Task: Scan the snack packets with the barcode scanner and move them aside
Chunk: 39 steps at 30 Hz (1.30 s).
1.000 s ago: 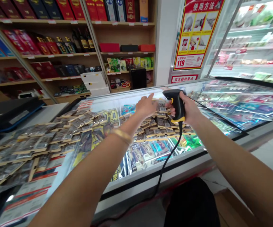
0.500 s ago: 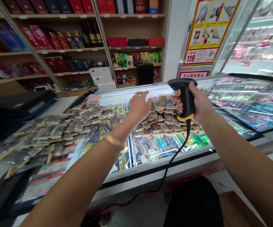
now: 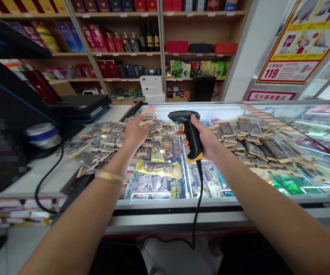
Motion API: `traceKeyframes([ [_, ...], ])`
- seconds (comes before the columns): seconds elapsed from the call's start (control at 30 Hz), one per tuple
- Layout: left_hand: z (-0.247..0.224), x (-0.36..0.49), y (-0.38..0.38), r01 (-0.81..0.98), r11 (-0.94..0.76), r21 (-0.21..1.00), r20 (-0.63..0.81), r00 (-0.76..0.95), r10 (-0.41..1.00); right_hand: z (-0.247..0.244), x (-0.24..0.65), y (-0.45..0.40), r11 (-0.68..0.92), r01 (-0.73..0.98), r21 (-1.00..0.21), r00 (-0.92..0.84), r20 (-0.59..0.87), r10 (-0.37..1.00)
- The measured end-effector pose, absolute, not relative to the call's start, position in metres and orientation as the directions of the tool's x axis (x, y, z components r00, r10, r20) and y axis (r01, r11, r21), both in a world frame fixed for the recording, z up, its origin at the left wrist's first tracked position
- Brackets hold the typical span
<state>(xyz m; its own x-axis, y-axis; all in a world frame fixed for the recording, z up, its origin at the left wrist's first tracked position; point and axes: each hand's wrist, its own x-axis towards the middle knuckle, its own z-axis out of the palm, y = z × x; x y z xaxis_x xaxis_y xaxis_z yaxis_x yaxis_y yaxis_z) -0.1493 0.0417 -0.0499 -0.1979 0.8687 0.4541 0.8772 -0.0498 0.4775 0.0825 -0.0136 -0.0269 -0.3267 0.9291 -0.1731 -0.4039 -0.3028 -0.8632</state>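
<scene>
In the head view my right hand (image 3: 203,139) is wrapped round the grip of a black and yellow barcode scanner (image 3: 193,137), held upright over the glass-topped freezer (image 3: 182,206). Its black cable hangs down in front. My left hand (image 3: 136,131), with a gold bangle at the wrist, reaches over the left pile of small clear packets (image 3: 102,143). Its fingers are apart, the tips at the packets, and nothing shows in its grasp. A second pile of dark-filled packets (image 3: 247,137) lies on the glass to the right of the scanner.
Wrapped frozen goods (image 3: 159,175) show through the glass. At the left a counter (image 3: 53,168) carries a black monitor, a flat black device (image 3: 81,107) and a white-and-blue roll (image 3: 43,133). Shelves of boxes and bottles (image 3: 124,42) stand behind; a fire poster (image 3: 299,49) is at right.
The view has swung left. My left hand has moved left from between the piles onto the left one. The scanner, still in my right hand, has moved left, away from the right pile.
</scene>
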Motion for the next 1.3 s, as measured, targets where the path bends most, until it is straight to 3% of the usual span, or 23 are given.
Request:
traceKeyframes([
  [0.3, -0.063, -0.139, 0.033, 0.995, -0.043, 0.094, 0.144, 0.03, 0.989, -0.06, 0.077, -0.014, -0.401, -0.376, -0.835, -0.331, -0.284, 0.9],
  [0.77, -0.062, -0.145, 0.022, 0.999, -0.043, 0.027, 0.265, 0.034, 0.964, -0.065, 0.08, -0.019, -0.378, -0.35, -0.857, -0.368, -0.245, 0.897],
  [1.07, -0.055, -0.147, 0.016, 0.984, -0.063, 0.168, 0.421, -0.014, 0.907, -0.065, 0.08, -0.019, -0.358, -0.321, -0.877, -0.385, -0.224, 0.895],
  [1.17, -0.061, -0.147, 0.021, 0.887, -0.119, 0.446, 0.499, -0.136, 0.856, -0.065, 0.08, -0.019, -0.365, -0.328, -0.871, -0.368, -0.238, 0.899],
  [1.23, -0.066, -0.144, 0.025, 0.683, -0.206, 0.701, 0.485, -0.245, 0.839, -0.065, 0.079, -0.02, -0.363, -0.334, -0.87, -0.366, -0.235, 0.9],
  [1.3, -0.069, -0.141, 0.028, 0.421, -0.269, 0.866, 0.418, -0.314, 0.853, -0.065, 0.08, -0.019, -0.355, -0.34, -0.871, -0.371, -0.222, 0.902],
])
